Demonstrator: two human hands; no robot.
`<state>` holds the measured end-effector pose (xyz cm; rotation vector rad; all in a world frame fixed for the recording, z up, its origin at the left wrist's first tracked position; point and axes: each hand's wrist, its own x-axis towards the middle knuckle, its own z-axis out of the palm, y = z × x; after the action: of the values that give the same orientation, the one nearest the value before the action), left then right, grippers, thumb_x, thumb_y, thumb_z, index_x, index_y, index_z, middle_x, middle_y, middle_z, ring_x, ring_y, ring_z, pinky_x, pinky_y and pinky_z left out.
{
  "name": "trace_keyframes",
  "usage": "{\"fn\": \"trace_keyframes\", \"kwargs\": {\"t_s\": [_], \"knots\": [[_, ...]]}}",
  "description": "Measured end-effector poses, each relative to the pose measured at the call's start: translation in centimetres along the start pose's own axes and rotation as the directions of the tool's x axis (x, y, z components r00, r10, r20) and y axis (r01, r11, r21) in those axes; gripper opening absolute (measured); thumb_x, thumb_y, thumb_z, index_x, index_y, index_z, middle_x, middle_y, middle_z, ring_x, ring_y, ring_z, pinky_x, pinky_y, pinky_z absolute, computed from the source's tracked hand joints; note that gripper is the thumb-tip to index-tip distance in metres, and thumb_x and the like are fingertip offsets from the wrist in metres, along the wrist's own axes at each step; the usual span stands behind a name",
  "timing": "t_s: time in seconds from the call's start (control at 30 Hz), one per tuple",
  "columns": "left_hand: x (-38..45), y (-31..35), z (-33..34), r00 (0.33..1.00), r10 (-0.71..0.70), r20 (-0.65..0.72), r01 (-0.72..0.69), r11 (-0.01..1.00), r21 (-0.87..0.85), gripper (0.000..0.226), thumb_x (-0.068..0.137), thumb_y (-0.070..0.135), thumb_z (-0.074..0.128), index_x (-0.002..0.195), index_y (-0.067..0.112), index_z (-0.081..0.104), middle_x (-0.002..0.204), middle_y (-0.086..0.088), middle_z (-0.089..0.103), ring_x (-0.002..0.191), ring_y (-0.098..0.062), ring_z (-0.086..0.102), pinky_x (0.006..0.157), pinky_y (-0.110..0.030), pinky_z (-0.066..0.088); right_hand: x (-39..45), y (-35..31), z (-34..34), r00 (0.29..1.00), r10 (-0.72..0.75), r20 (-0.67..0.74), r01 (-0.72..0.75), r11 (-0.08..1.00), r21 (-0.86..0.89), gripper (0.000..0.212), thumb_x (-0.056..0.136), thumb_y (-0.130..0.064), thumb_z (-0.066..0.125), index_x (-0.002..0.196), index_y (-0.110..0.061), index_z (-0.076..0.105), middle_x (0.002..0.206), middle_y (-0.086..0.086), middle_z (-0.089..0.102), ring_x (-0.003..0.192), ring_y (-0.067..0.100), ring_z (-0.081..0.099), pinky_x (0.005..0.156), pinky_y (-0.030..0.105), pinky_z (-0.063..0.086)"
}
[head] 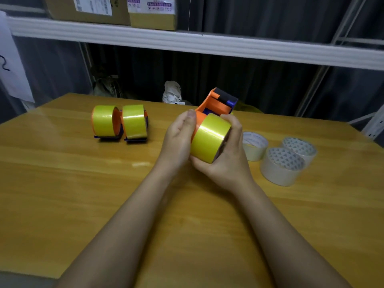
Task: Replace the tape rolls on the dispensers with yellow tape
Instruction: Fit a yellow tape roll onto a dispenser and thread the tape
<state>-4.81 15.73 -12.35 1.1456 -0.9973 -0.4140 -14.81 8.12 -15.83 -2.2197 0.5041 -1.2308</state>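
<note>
Yellow roll being pressed onto the third dispenser, held above the counter [62, 183].

The left hand [178, 136] grips the dispenser [216, 104]; the yellow roll [209, 138] lies between both hands, its axis across them, and the right hand [228, 154] cups its outer face.

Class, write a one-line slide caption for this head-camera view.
Both hands press a yellow tape roll onto an orange plastic dispenser above a wooden table.
</note>
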Motion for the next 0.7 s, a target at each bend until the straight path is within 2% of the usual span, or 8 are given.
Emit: {"fn": "trace_keyframes", "kwargs": {"t_s": [0.07,0.2,0.3,0.4,0.5,0.63,0.7], "knots": [[-0.1,-0.1,-0.1,1.000,0.023,0.004,-0.023,1.000,-0.009,0.032,0.101,0.031,0.034,0.092,0.013,0.059,0.076,0.005,0.061,0.069,-0.005,0.059,0.062,-0.018,0.047,0.0,0.0,0.0,1.000,-0.005,0.006,0.005,1.000,0.031,0.095,0.057,-0.045,0.079,0.131,-0.037,0.019,0.133,0.001,0.033,0.118,0.021,0.047,0.088,0.043,0.052],[-0.8,0.0,0.4,0.998,0.044,0.034,-0.042,0.998,-0.035,0.028,0.098,0.029,0.036,0.094,0.015,0.059,0.081,-0.002,0.061,0.075,-0.013,0.060,0.065,-0.024,0.048,0.0,-0.3,0.1,0.999,0.037,0.011,-0.038,0.988,0.149,0.096,0.058,-0.038,0.082,0.132,-0.032,0.021,0.130,0.003,0.038,0.114,0.021,0.052,0.083,0.043,0.053],[-1.0,0.3,0.4,1.000,0.022,0.023,-0.020,0.997,-0.075,0.031,0.103,0.024,0.030,0.093,0.015,0.059,0.074,0.007,0.064,0.070,-0.004,0.062,0.062,-0.017,0.049,0.0,-0.5,0.0,0.999,0.040,0.019,-0.043,0.988,0.150,0.097,0.057,-0.037,0.083,0.132,-0.034,0.022,0.130,0.003,0.040,0.113,0.022,0.053,0.084,0.045,0.053],[-1.2,0.6,0.5,1.000,0.009,0.029,-0.006,0.997,-0.080,0.035,0.097,0.034,0.028,0.090,0.015,0.058,0.068,0.010,0.065,0.066,0.001,0.062,0.060,-0.014,0.048,-0.2,-0.6,-0.2,0.999,0.014,0.029,-0.017,0.995,0.102,0.097,0.058,-0.043,0.081,0.132,-0.034,0.020,0.133,0.003,0.038,0.117,0.021,0.050,0.086,0.042,0.053],[-1.3,0.6,0.5,0.998,0.024,0.059,-0.020,0.997,-0.076,0.040,0.088,0.042,0.030,0.096,0.013,0.058,0.079,0.004,0.063,0.071,-0.002,0.063,0.064,-0.016,0.050,-0.3,-0.6,-0.6,0.999,0.001,0.047,0.000,1.000,-0.014,0.100,0.057,-0.046,0.082,0.132,-0.037,0.017,0.134,0.001,0.036,0.118,0.019,0.049,0.086,0.041,0.052],[-1.4,0.4,0.6,0.999,-0.033,0.042,0.035,0.998,-0.052,0.036,0.099,0.034,0.027,0.095,0.019,0.059,0.083,0.004,0.064,0.072,0.000,0.064,0.067,-0.015,0.051,-0.1,-0.2,-0.7,0.991,-0.126,0.043,0.132,0.974,-0.182,0.101,0.059,-0.041,0.086,0.133,-0.034,0.018,0.136,0.009,0.037,0.121,0.023,0.046,0.089,0.040,0.050],[-1.4,0.3,0.7,0.996,-0.078,0.031,0.080,0.994,-0.070,0.041,0.099,0.039,0.023,0.093,0.021,0.059,0.082,0.004,0.064,0.073,-0.001,0.065,0.069,-0.016,0.052,0.0,0.1,-0.5,0.981,-0.189,0.043,0.194,0.955,-0.225,0.098,0.059,-0.038,0.085,0.133,-0.031,0.020,0.136,0.015,0.037,0.123,0.028,0.044,0.092,0.043,0.048]]}}
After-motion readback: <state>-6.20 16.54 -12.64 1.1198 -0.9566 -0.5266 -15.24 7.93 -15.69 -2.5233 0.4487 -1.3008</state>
